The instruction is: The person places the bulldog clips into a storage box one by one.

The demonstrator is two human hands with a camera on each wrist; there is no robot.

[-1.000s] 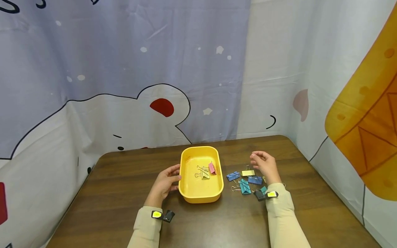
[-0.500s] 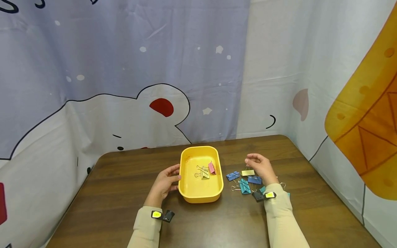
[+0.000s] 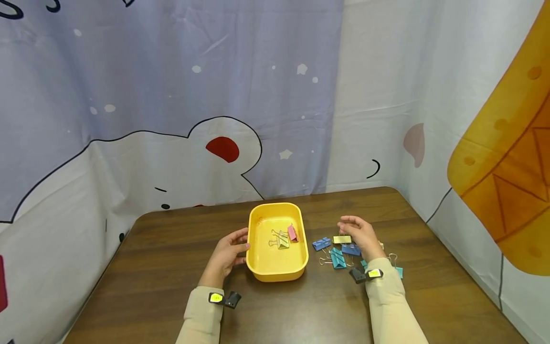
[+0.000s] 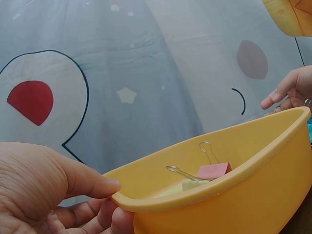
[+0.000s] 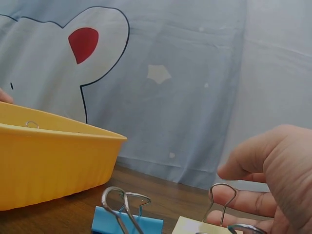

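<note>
My left hand [image 3: 227, 253] grips the left side of a yellow plastic bin [image 3: 278, 276], with the thumb [image 4: 100, 185] on the rim and the fingers outside. Inside the bin lie pale yellow binder clips [image 3: 282, 241] and a pink binder clip [image 3: 292, 233]. To the right, my right hand [image 3: 361, 235] is at a pale yellow binder clip [image 3: 342, 239] on the table. In the right wrist view, this clip's wire handle [image 5: 223, 195] stands up in front of the fingers, under the raised thumb; no closed pinch shows.
Around the right hand lie blue binder clips [image 3: 322, 244], a teal binder clip [image 3: 337, 258] and more clips partly hidden by the wrist. The brown wooden table [image 3: 296, 310] ends at a printed curtain [image 3: 292, 95] behind and to the right.
My right hand has moved slightly left and down toward the pale yellow clip, uncovering clips beside its wrist. The left hand stays on the bin, and the clips inside look unmoved.
</note>
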